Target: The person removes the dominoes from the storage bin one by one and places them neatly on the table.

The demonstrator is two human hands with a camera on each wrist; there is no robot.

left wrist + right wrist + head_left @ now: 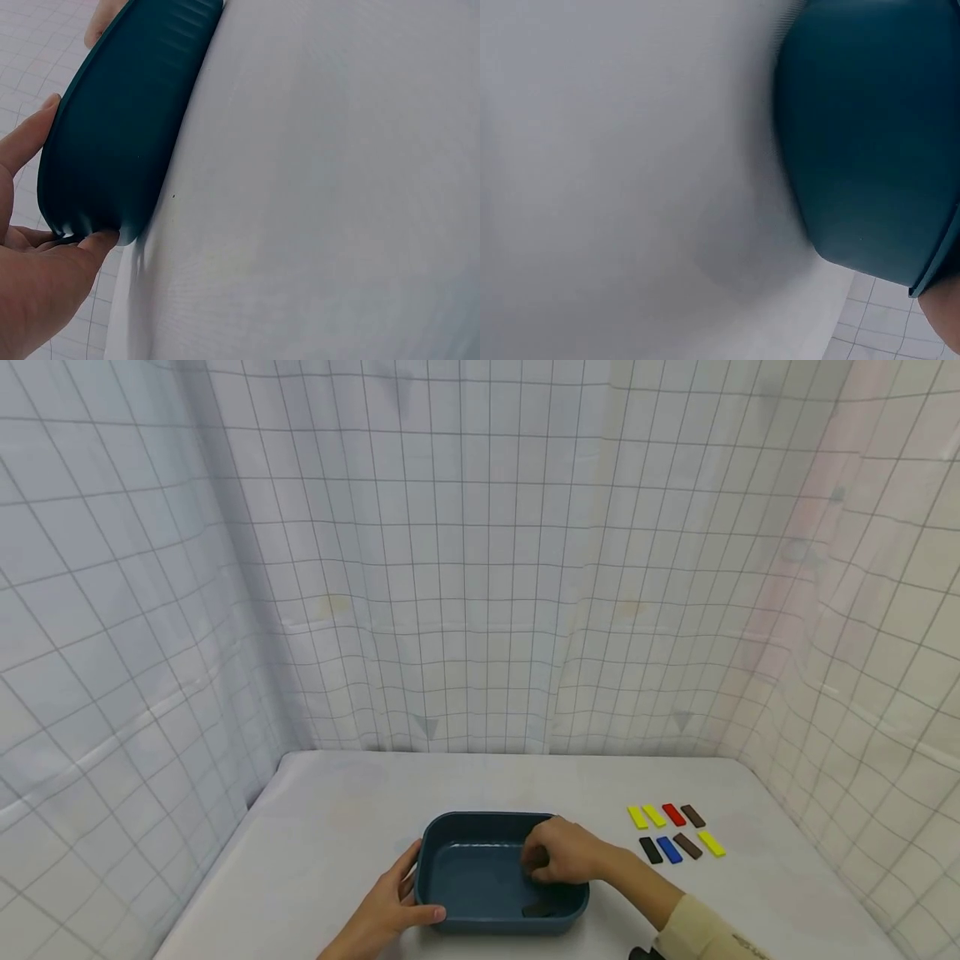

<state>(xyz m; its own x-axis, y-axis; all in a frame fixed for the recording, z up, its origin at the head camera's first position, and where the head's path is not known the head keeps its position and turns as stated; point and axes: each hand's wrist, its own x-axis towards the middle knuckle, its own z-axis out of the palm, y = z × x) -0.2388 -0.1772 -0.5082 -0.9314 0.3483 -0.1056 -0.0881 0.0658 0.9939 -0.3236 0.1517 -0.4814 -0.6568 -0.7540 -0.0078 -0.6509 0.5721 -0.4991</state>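
Observation:
A dark teal rectangular basin (480, 922) stands on the white-covered table. My left hand (384, 910) holds it at its left end, thumb over the front corner of the rim and fingers along the outer side. The left wrist view shows this hand (45, 292) against the basin's wall (112, 127). My right hand (566, 852) reaches over the right rim into the basin, fingers bent downward; I cannot tell whether they pinch anything. A dark flat block (538, 909) lies on the basin floor just in front of it. In the right wrist view, the basin's outer wall (870, 142) mostly hides this hand.
Right of the basin, small flat blocks lie in two rows: yellow (637, 817), red (673, 814), brown (693, 816), black (651, 850) and blue (669, 850) ones. Grid-patterned white curtains (480, 568) surround the table (337, 810) at the back and sides.

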